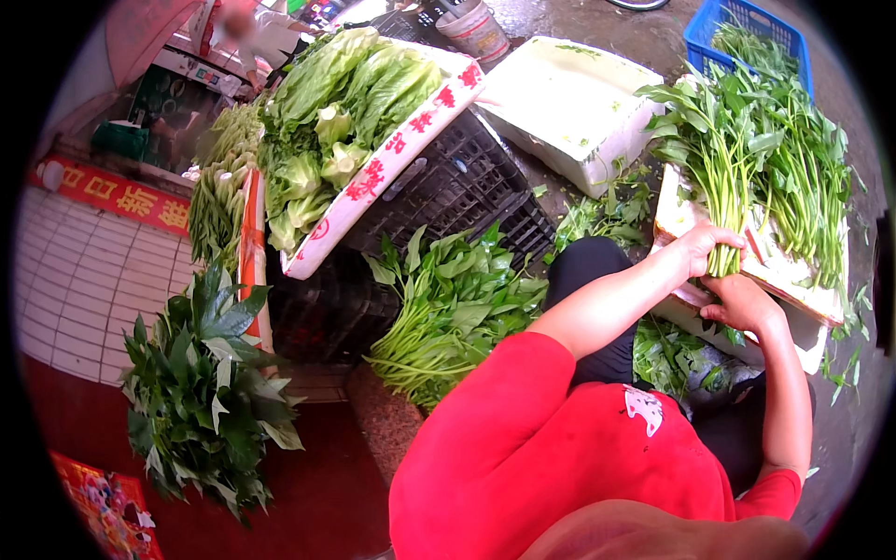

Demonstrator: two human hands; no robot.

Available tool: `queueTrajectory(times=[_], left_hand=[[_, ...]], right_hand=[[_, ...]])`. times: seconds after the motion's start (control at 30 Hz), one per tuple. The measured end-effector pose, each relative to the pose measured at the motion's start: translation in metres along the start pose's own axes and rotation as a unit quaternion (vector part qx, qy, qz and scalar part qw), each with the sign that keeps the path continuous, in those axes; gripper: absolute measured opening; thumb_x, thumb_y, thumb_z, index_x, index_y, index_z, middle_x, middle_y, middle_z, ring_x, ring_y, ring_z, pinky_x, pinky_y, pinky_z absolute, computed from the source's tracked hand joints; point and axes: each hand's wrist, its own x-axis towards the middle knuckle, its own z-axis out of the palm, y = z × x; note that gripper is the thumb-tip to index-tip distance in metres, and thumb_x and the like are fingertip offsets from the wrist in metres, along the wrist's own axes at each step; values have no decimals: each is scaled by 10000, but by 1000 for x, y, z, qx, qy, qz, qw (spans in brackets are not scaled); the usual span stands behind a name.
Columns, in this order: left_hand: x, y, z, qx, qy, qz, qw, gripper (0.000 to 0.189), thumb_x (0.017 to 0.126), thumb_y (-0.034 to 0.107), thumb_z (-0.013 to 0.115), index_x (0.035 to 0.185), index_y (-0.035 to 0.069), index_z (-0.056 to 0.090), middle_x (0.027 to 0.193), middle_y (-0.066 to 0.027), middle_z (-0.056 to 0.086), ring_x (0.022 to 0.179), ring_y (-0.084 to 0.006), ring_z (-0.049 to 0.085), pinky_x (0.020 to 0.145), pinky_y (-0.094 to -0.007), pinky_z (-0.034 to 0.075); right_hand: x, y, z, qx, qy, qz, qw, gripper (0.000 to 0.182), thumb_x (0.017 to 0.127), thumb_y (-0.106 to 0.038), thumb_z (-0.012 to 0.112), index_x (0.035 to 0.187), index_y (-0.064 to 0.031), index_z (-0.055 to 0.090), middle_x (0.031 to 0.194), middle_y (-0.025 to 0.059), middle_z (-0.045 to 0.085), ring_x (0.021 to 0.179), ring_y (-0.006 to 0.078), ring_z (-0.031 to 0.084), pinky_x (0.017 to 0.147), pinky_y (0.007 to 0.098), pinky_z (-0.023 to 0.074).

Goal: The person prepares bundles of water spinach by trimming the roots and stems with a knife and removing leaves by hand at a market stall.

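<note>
A bunch of leafy greens (728,175) that looks like water spinach lies with its leaves away from me and its pale stems towards me. My left hand (705,250) is closed around these stems near their cut ends. Right below, my right hand (745,302) is against the stem ends with its thumb apart; whether its fingers grip them is hidden. Under the bunch is a white foam board (805,283) on a foam box (812,336). More of the same greens (805,189) rest on it, right of the bunch.
Left of my knee lies another pile of greens (455,308). Lettuce (350,119) fills a foam tray (392,154) above black crates (462,189). A white foam box (560,105) and blue crate (742,14) stand farther off. A person (269,38) is at the upper left.
</note>
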Motion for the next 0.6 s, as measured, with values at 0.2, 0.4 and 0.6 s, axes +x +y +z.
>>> queueTrajectory(times=[0.2,0.4,0.6], left_hand=[[3,-1,0,12,-6,14,1000,213,678,-12,619,876,8,543,719,-113,596,636,-215,607,621,-364,527],[4,-1,5,8,-8,26,1000,209,677,-10,624,870,8,546,709,-112,595,621,-213,607,589,-357,529],[6,0,6,7,-10,23,1000,213,692,-2,624,889,12,543,715,-112,597,628,-209,610,586,-358,531]], right_hand=[[1,1,-2,14,-32,7,999,391,692,-199,656,1004,-4,524,943,201,573,895,348,548,788,401,428],[1,1,-6,7,-54,17,998,404,701,-222,651,1016,-4,524,951,201,572,910,349,543,799,400,425],[0,1,-9,10,-56,20,998,427,701,-218,651,1048,-10,514,972,206,563,925,356,535,813,400,419]])
